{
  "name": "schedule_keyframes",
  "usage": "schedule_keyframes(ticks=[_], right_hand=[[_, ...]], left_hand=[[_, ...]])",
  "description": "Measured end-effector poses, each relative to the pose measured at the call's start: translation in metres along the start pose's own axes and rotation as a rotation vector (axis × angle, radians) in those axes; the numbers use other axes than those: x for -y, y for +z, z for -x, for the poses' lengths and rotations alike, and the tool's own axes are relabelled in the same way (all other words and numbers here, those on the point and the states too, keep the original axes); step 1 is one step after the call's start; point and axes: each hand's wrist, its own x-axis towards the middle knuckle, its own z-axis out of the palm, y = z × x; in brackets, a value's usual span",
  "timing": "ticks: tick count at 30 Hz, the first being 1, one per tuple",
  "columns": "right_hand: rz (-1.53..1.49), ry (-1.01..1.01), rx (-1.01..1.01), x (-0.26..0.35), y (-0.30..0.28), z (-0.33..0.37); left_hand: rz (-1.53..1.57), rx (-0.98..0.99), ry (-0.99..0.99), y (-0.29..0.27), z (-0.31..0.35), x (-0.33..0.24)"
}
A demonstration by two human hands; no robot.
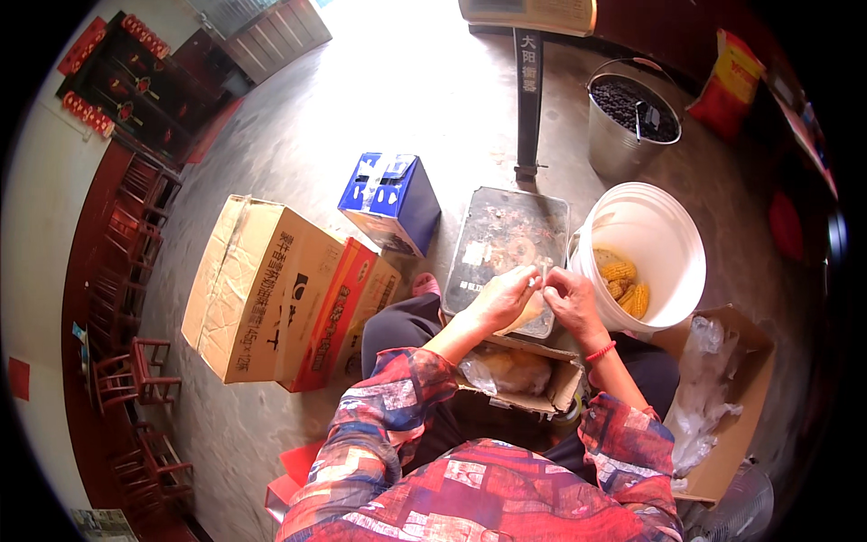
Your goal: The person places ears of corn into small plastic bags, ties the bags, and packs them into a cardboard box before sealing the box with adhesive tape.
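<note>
White glare bleaches the far floor (pixel 397 77), shadow darkens the right, and fisheye distortion bends edges.

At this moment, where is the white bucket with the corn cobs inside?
In the head view, the white bucket is right of centre, beside the right hand and right of the scale platform, with the metal pail beyond it.

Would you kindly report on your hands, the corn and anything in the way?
Left hand and right hand close together, fingers bent, exact grip unclear. Corn cobs inside white bucket, beside scale. Nothing visibly blocking either hand.
</note>
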Motion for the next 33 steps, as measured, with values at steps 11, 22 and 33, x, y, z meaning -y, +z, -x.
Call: schedule_keyframes(ticks=[11,22,33], right_hand=[[-0.149,0.016,0.097,-0.002,-0.004,0.002],[-0.349,0.122,0.264,-0.026,0.018,0.005],[-0.524,0.380,0.353,-0.023,0.013,0.004]], left_hand=[[0.671,0.305,-0.525,-0.021,-0.005,0.014],[0.001,0.094,-0.017,-0.013,0.001,0.014],[-0.116,-0.176,0.046,-0.002,-0.003,0.012]])
